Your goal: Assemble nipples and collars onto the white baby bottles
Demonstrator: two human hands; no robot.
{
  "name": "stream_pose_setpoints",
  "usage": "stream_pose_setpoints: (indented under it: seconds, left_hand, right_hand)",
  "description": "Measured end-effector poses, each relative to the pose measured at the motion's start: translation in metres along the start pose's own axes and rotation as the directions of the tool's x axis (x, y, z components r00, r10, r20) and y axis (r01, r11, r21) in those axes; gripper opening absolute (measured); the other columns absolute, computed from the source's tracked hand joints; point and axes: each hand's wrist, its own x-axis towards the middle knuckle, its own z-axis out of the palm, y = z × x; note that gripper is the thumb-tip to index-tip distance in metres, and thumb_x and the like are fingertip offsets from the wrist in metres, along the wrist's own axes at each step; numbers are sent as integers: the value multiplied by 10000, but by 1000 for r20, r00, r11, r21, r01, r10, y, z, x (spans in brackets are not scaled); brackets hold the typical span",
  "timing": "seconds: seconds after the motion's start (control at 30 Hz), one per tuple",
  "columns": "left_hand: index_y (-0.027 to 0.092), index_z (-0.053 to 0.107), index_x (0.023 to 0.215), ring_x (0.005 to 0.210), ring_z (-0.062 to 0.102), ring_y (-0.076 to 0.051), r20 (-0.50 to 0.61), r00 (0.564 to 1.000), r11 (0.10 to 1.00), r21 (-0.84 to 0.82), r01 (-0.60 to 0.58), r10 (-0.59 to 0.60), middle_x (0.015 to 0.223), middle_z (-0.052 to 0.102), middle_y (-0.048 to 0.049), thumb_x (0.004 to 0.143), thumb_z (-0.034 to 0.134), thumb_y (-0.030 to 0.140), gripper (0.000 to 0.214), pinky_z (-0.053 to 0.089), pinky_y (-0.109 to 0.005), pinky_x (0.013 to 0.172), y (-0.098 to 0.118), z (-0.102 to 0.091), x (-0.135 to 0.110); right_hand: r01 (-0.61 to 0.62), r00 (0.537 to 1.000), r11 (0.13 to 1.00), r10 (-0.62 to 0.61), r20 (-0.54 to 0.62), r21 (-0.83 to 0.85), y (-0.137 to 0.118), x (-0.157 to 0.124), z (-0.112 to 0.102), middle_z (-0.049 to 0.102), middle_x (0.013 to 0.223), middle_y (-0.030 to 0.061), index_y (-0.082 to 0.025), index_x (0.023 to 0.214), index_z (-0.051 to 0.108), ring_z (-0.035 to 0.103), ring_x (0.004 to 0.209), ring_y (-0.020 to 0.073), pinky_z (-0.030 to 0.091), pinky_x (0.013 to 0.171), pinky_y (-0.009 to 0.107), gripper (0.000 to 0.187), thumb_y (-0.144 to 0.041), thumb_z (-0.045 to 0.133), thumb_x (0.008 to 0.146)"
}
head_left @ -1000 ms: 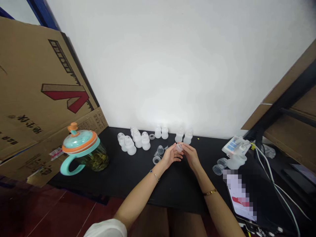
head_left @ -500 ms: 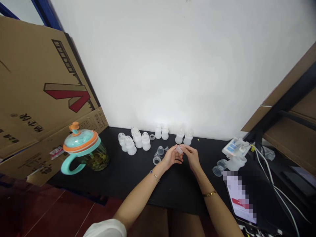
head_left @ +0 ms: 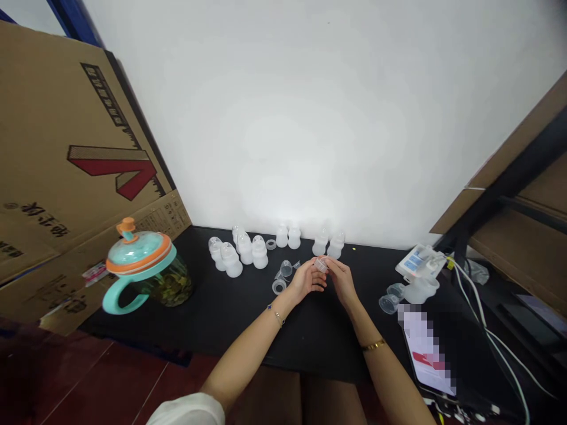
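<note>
Two hands are working over a black table (head_left: 208,321), both near its middle. The left hand (head_left: 305,281) and the right hand (head_left: 341,280) are meeting at one small clear part (head_left: 321,265); the fingertips of both are closing on it, its exact shape being too small to tell. The part is sitting between the hands, above the tabletop, just nearer than two bottles.

Count of upright white bottles (head_left: 259,252): nine. Five are clustering on the left, two are standing mid-row, two are standing behind the hands. One loose ring (head_left: 270,244) is lying between the cluster and the middle pair. Beside the left hand, one clear cap (head_left: 286,268) and a second ring (head_left: 279,287) are lying among smaller bits I am not managing to count. On the right, two clear cups (head_left: 388,304) are resting beside one whitish bottle-like piece (head_left: 420,290), near one white box (head_left: 419,262).

Edges: the rear bottles are standing near the wall (head_left: 328,130); the forearms are crossing the front edge. Room: black surface is stretching leftward from the left forearm to one lidded jug (head_left: 146,260), and rightward from the right hand to the cups. One phone (head_left: 427,354) is lying near the right forearm.
</note>
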Motion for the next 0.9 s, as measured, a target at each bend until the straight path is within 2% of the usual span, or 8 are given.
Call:
stream_pose_setpoints:
  seconds: [0.13, 0.4, 0.57, 0.73, 0.9]
  left_hand:
    - [76, 696, 924, 589, 640, -160, -14, 1000, 1000, -14, -10, 10, 744, 682, -89, 945, 405, 532, 541, 482, -257, 548, 0, 0, 0]
    - [84, 698, 949, 630, 655, -154, -63, 996, 997, -40, -69, 66, 875, 725, -120, 944, 480, 461, 436, 493, -250, 564, 2, 3, -5]
    - [91, 697, 1005, 644, 655, -142, -60, 993, 993, -58, -105, 101, 913, 731, -117, 942, 526, 423, 379, 497, -239, 574, 3, 6, -8]
    - [96, 696, 977, 635, 647, -127, -93, 990, 992, -56, -113, 108, 901, 730, -113, 923, 579, 398, 328, 494, -226, 574, 4, 8, -8]
    - [95, 693, 1006, 632, 660, -137, -87, 991, 992, -66, -105, 99, 919, 737, -122, 916, 580, 411, 347, 498, -234, 565, 4, 5, -6]
  right_hand:
    - [-25, 1000, 1000, 25, 8, 16, 0, 0, 1, 766, 1012, 86, -197, 993, 799, 684, 911, 256, 514, 788, 341, 384, -501, 764, 761]
    - [-2, 999, 1000, 2, 44, 19, -2, 0, 0, 757, 1086, 82, -214, 1011, 793, 674, 1033, 275, 500, 920, 382, 326, -438, 769, 775]
    - [14, 999, 1000, -14, 30, -17, -4, 1, -1, 755, 1079, 88, -204, 1016, 791, 670, 1023, 285, 511, 902, 389, 379, -476, 779, 752]
    - [15, 1000, 999, -15, 16, -43, -5, 1, -2, 749, 1088, 93, -194, 995, 793, 671, 982, 265, 521, 853, 352, 387, -492, 783, 747]
    - [14, 1000, 999, -13, 20, -39, -1, 1, -2, 750, 1107, 87, -201, 1033, 785, 674, 1009, 266, 520, 870, 357, 381, -475, 768, 768]
